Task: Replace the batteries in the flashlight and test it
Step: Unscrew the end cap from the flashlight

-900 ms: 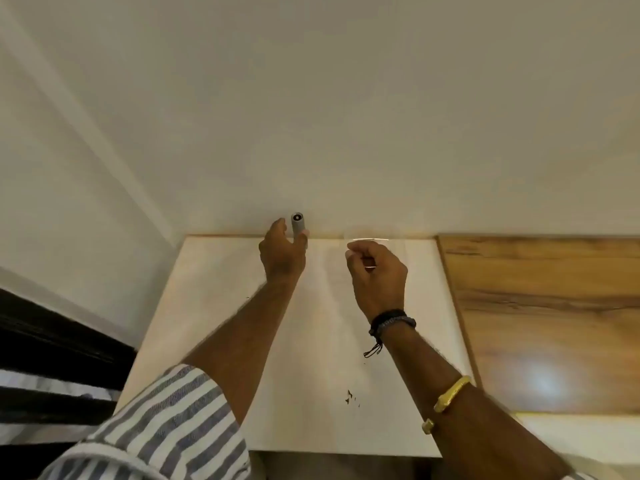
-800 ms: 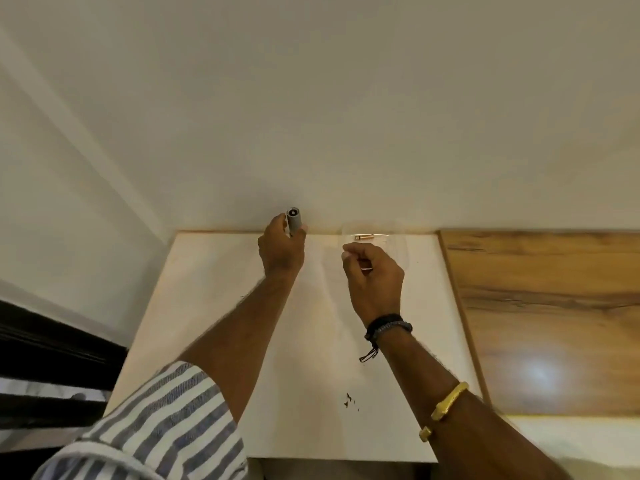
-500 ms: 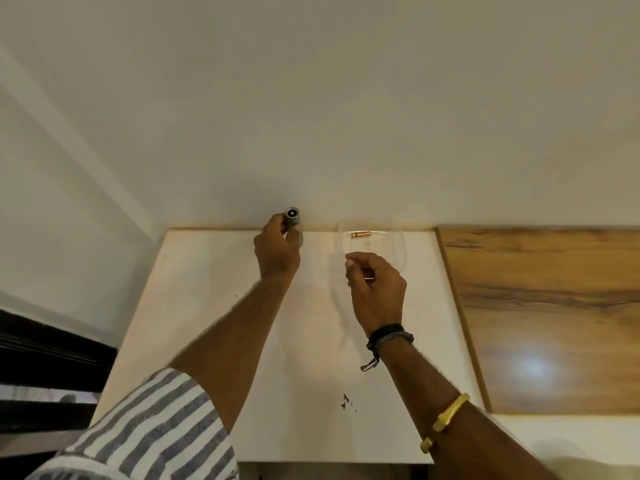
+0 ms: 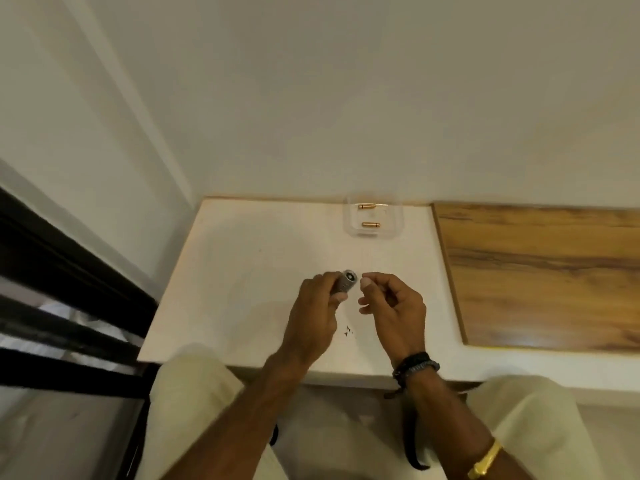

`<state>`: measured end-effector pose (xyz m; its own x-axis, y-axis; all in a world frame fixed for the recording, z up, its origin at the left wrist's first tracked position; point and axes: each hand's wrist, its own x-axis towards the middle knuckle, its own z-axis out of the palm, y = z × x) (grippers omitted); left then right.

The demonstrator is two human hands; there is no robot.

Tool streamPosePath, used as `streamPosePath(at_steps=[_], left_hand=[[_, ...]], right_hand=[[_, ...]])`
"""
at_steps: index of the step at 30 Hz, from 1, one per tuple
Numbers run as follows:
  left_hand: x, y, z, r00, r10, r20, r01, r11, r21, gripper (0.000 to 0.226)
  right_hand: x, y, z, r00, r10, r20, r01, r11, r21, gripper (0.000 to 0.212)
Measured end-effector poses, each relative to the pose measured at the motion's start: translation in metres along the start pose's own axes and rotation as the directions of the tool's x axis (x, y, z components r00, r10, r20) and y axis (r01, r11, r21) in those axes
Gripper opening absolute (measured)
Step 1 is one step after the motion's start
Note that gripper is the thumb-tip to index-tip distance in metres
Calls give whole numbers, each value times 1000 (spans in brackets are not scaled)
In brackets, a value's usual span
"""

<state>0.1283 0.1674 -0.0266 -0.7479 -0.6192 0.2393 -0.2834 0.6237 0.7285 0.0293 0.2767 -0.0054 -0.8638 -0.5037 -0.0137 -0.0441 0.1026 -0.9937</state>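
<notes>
My left hand (image 4: 311,313) grips a small grey flashlight (image 4: 345,281) over the middle of the white table (image 4: 221,289), its round end pointing up and away from me. My right hand (image 4: 394,310) hovers just to the right of the flashlight with thumb and forefinger curled and slightly apart; nothing shows between them. Two copper-coloured batteries (image 4: 370,224) (image 4: 367,206) lie in a clear plastic tray (image 4: 349,230) at the table's far edge by the wall.
A wooden panel (image 4: 540,271) adjoins the table on the right. Small dark specks (image 4: 348,330) lie on the table near my hands. White wall behind, a dark window frame (image 4: 69,271) to the left. My knees sit under the table's near edge.
Both hands have drawn back from the far edge to the table's middle. The right hand has left the tray, where a second battery now lies. The left hand still holds the flashlight.
</notes>
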Motion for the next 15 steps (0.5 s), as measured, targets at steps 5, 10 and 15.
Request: streamPosePath(at_steps=[5,10,15], left_hand=[[-16,11,1,983,128,134,-155,963,219,34],[-21,9,2,967,157,199,-207,941,267,35],[-15,1,2,962,111,250,-165,964,208,28]], right_hand=[[-24,6,-12,999,20,33,-16,991,-135,24],[-22,8,-17,997,-17,74,39,953,-302,31],[-21,13,-15,990,-59,125,96,944,-316,28]])
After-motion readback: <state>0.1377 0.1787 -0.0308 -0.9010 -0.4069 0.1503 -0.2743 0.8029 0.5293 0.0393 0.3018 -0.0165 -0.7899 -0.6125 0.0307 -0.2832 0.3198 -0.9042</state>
